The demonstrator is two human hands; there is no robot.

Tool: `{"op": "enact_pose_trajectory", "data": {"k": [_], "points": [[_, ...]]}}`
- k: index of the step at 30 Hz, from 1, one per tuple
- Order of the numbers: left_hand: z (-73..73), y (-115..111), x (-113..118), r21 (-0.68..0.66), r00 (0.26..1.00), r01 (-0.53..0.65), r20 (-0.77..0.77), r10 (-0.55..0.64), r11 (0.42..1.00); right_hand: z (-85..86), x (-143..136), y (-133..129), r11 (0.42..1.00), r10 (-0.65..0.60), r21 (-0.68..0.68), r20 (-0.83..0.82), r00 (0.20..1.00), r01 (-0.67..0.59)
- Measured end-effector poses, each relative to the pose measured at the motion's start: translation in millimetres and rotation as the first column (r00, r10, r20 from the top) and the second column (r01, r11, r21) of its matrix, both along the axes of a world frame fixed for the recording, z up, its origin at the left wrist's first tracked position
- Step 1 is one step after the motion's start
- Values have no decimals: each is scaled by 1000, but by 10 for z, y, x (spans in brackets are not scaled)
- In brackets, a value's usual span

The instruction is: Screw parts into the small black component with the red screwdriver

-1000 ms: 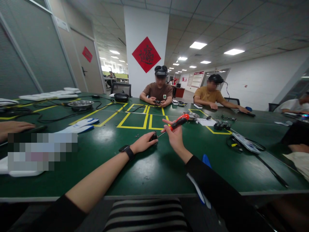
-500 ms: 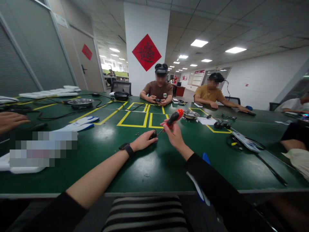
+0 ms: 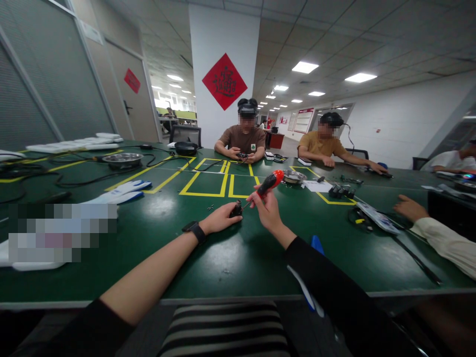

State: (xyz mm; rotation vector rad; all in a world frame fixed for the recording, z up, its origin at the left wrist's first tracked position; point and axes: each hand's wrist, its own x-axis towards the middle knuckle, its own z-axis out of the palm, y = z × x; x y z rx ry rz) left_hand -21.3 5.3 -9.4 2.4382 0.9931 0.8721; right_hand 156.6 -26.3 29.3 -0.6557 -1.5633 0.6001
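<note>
At the desk (image 3: 167, 267), pinching black part (image 3: 237, 208) with left hand (image 3: 219, 219), screwdriver (image 3: 269, 184) with right hand (image 3: 269, 210); could jab left hand through slanted push.

Open-plan office, apparently, ceiling light panels (image 3: 305, 67), mesh-backed chair (image 3: 185, 135), distant, blurry desks (image 3: 168, 119)

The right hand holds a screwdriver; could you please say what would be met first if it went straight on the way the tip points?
The screwdriver in the right hand would probably meet the small black part held by the left hand; depth is unclear, and they may already touch.
</note>
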Motion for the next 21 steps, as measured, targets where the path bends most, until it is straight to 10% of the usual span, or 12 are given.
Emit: {"op": "enact_pose_trajectory", "data": {"k": [21], "points": [[35,6,14,-159,993,28,116,-10,987,-12,1,-14,1000,12,-4,-2,1000,-12]]}}
